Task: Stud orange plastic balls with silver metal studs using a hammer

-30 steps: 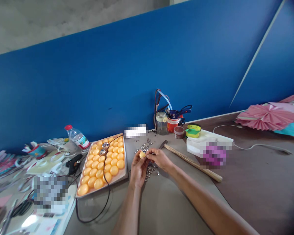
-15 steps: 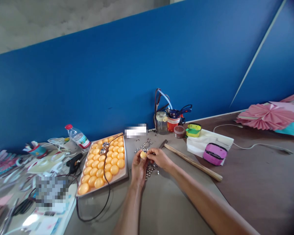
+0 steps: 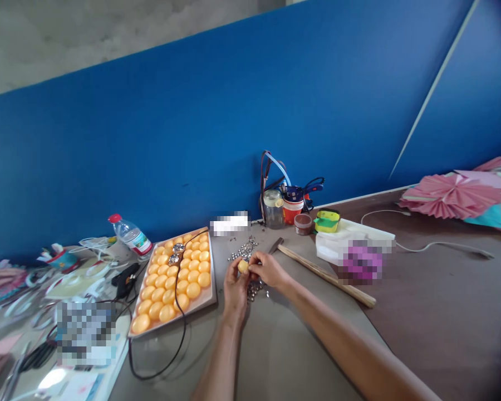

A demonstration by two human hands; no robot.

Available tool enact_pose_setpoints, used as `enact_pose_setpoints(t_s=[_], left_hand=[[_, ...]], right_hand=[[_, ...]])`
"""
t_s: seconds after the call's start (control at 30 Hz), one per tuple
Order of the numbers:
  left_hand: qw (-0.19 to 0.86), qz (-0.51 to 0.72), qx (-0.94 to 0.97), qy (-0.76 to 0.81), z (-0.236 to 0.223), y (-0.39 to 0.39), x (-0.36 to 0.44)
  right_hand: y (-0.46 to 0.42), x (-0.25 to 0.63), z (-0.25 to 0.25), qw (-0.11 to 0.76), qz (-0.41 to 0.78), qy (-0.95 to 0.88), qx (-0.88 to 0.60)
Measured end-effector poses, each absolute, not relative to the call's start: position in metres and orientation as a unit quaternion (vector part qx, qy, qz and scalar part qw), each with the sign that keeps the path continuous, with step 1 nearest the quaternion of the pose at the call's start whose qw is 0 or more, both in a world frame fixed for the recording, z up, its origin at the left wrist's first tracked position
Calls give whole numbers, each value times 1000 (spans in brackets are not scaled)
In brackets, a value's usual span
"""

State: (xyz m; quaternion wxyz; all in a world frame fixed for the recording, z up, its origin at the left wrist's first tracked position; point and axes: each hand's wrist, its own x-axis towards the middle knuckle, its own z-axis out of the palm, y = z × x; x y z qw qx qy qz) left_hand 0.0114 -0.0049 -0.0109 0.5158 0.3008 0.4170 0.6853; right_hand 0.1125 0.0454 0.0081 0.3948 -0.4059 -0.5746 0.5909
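Note:
My left hand (image 3: 236,287) is closed round a small yellow-orange ball (image 3: 243,266), holding it up with thumb and fingers. Against the ball's right side, my right hand (image 3: 270,270) has thumb and fingertips pinched together; whatever is between them is too small to make out. Under and behind both hands lie many small shiny silver pieces (image 3: 249,248), loose on the grey table. A hammer (image 3: 325,275) with a wooden handle rests just right of my right hand. To the left, a shallow box (image 3: 209,298) holds rows of similar orange balls (image 3: 167,313).
A black cable (image 3: 185,328) loops over the box. Behind stand a glass jar (image 3: 274,211), a red cup (image 3: 293,213) and a water bottle (image 3: 134,236). Pink folded paper (image 3: 453,195) lies far right. A glue gun (image 3: 126,279) sits among clutter. Something like another person's hand (image 3: 2,278) shows far left.
My hands keep nearly the same hold on the ball. The view has shifted slightly. What looks like another person's hand has appeared at the far left.

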Motion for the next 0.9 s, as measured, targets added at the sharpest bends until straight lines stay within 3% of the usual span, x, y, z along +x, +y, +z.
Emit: enact_pose_setpoints(t_s=[0.17,0.23,0.3,0.4,0.57,0.9], left_hand=[[565,696,249,367,-2,-5,11],[584,696,217,356,0,-6,8],[597,701,188,341,1,-6,4],[614,714,148,302,1,-5,-2],[633,720,104,264,4,-5,-6],[640,723,92,244,-2,-2,-9]], right_hand=[[57,122,5,434,595,-560,-380],[66,134,3,462,502,-584,-440],[75,148,0,474,327,-635,-514],[84,166,-8,365,132,-679,-623],[85,177,-16,166,69,-707,-684],[81,175,-7,105,52,-753,-647]])
